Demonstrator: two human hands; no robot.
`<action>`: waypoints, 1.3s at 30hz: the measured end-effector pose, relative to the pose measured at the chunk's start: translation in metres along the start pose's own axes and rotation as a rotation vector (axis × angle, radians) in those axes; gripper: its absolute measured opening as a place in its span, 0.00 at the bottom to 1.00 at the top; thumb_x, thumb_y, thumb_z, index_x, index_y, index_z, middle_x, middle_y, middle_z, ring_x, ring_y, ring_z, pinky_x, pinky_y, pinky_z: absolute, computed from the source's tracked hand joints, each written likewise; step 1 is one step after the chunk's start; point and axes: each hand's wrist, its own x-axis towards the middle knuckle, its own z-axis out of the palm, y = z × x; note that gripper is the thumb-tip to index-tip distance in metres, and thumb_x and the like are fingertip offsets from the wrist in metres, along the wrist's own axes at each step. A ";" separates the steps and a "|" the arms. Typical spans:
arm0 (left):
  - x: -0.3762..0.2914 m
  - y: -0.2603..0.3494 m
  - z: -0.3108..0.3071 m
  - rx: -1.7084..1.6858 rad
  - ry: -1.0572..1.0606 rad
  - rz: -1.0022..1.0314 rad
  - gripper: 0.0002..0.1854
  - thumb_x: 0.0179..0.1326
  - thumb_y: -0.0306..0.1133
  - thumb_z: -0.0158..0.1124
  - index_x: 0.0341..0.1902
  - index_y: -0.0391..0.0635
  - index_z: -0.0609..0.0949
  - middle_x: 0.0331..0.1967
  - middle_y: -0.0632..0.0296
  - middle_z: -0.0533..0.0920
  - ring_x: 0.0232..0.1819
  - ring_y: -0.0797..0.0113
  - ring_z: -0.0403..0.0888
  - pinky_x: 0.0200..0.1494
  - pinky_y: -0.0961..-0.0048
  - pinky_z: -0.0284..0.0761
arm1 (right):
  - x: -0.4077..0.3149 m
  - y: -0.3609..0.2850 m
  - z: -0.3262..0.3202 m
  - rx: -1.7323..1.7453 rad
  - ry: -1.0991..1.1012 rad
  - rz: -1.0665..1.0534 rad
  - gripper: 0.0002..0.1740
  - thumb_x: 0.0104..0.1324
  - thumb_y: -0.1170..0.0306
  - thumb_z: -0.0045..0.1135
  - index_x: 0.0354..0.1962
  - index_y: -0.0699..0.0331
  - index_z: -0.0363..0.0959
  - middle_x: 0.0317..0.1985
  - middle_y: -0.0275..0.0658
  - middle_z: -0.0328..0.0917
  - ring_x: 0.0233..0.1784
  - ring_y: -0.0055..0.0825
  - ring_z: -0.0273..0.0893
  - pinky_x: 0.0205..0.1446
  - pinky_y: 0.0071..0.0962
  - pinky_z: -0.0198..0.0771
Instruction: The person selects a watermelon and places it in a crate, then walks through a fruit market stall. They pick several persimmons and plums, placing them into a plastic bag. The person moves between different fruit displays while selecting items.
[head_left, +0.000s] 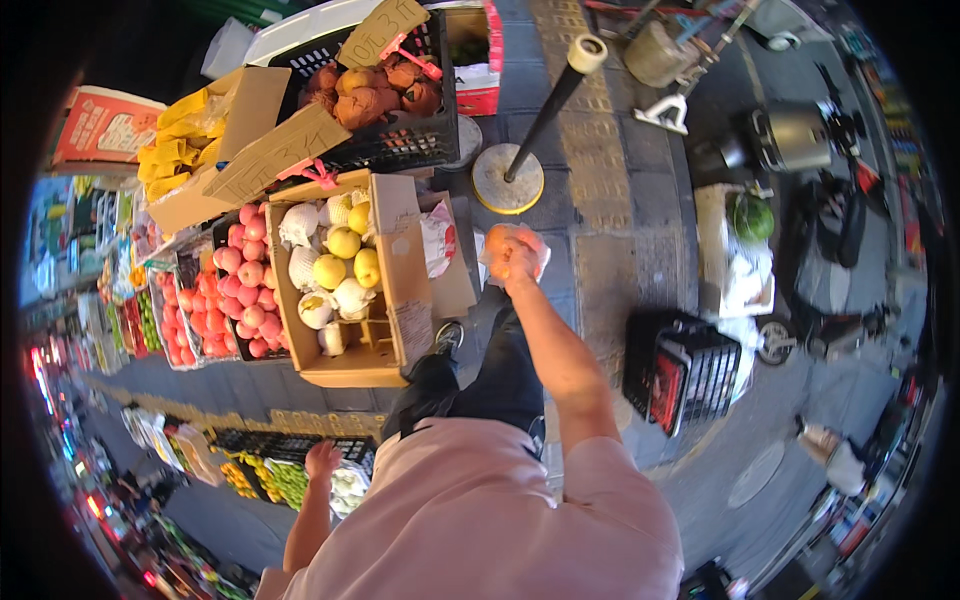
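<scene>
My right hand (517, 262) grips a thin clear plastic bag (541, 247) in front of my legs. Round orange-red fruit (496, 241) shows through it; the kind is not certain. Away from my body at the left hangs my left hand (323, 459), small and blurred, with no held thing visible; its fingers are too indistinct to judge. Left of my forward foot stands an open cardboard box (409, 300) of yellow apples or pears (344, 242), some in white foam nets (303, 268). Pinkish-red apples (251, 274) fill the crates beside it.
Beyond the box, a black plastic crate (405, 142) holds dark orange fruit under a handwritten cardboard sign (382, 34). A pole with a round base (508, 178) stands ahead on the paving. To my right are a black crate (694, 367) and a watermelon (751, 216) on a white box.
</scene>
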 end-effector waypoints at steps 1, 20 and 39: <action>-0.021 -0.030 0.012 0.020 0.281 -0.014 0.12 0.69 0.41 0.66 0.37 0.44 0.81 0.22 0.64 0.80 0.19 0.74 0.76 0.19 0.77 0.67 | 0.030 0.000 0.010 -0.079 0.030 0.002 0.08 0.61 0.69 0.61 0.37 0.64 0.80 0.29 0.32 0.77 0.30 0.25 0.76 0.31 0.30 0.73; -0.168 0.260 0.376 0.297 0.048 0.288 0.16 0.74 0.35 0.63 0.58 0.37 0.84 0.45 0.56 0.89 0.47 0.69 0.87 0.51 0.72 0.80 | 0.263 -0.019 0.144 0.261 0.042 0.376 0.13 0.66 0.69 0.61 0.26 0.52 0.66 0.21 0.28 0.65 0.17 0.24 0.63 0.17 0.25 0.55; -0.153 0.207 0.373 0.393 0.133 0.072 0.16 0.70 0.39 0.65 0.54 0.41 0.87 0.39 0.52 0.91 0.44 0.63 0.90 0.49 0.67 0.82 | 0.316 0.028 0.137 0.426 -0.168 0.413 0.18 0.69 0.69 0.53 0.55 0.59 0.77 0.47 0.41 0.81 0.41 0.36 0.82 0.51 0.46 0.83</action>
